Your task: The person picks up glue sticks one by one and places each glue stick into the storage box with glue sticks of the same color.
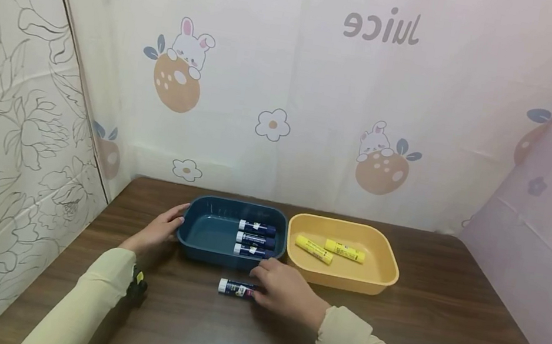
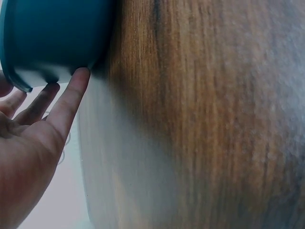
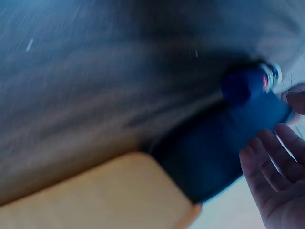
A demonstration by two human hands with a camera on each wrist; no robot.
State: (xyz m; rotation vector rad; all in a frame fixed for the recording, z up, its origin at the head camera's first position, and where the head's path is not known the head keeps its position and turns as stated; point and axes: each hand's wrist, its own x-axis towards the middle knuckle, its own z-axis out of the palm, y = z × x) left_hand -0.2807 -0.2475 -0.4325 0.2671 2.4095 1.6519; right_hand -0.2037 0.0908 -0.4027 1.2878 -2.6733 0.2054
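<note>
A dark blue glue stick [image 1: 236,289] with a white end lies on the table in front of the blue bin [image 1: 199,254]. My right hand [image 1: 287,292] is over its right end; in the right wrist view the fingers [image 3: 267,157] are spread loosely, apart from the glue stick [image 3: 245,86]. At the bin's left end, my left hand [image 1: 160,232] touches the outer wall, with extended fingertips [image 2: 81,76] against it. Inside the bin, three similar glue sticks [image 1: 255,240] lie in a column at the right side, white ends leftward.
A yellow bin [image 1: 345,282] stands right beside the blue one and holds two yellow sticks [image 1: 344,250]. Both bins are near the back of the brown wooden table [image 1: 443,340]. Behind it hangs a printed curtain [image 1: 321,83], with more patterned panels at the sides.
</note>
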